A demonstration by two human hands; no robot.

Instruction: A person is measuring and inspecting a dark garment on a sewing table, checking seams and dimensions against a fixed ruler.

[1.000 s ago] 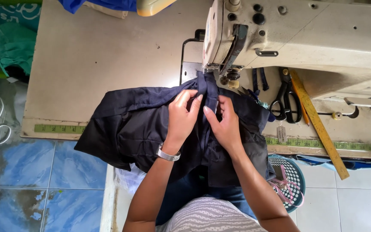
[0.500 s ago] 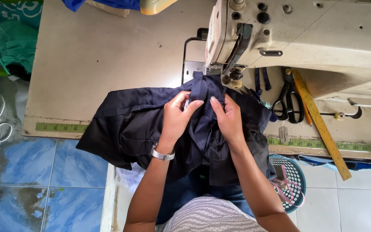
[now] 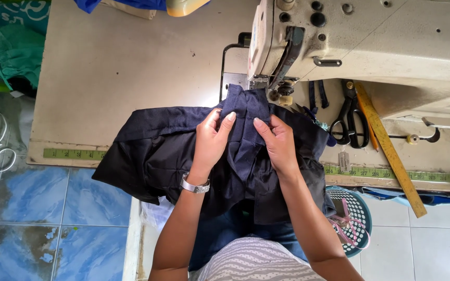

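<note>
Both hands, left (image 3: 210, 143) and right (image 3: 277, 143), pinch the dark cloth (image 3: 157, 151) with closed fingers below the sewing machine (image 3: 360, 47); fingertips risk nearing its needle.

I see a pale beige surface (image 3: 131, 67), scuffed and speckled, with a green measuring tape (image 3: 74, 154) fixed along its front edge. On it stands a cream sewing machine (image 3: 371, 47). A dark navy garment (image 3: 157, 151) lies spread before the machine, hanging over the front edge. To the right lie black scissors (image 3: 350, 117) and a yellow wooden ruler (image 3: 389, 151), just beside each other. Blue cloth (image 3: 126, 5) rests at the far edge.
</note>
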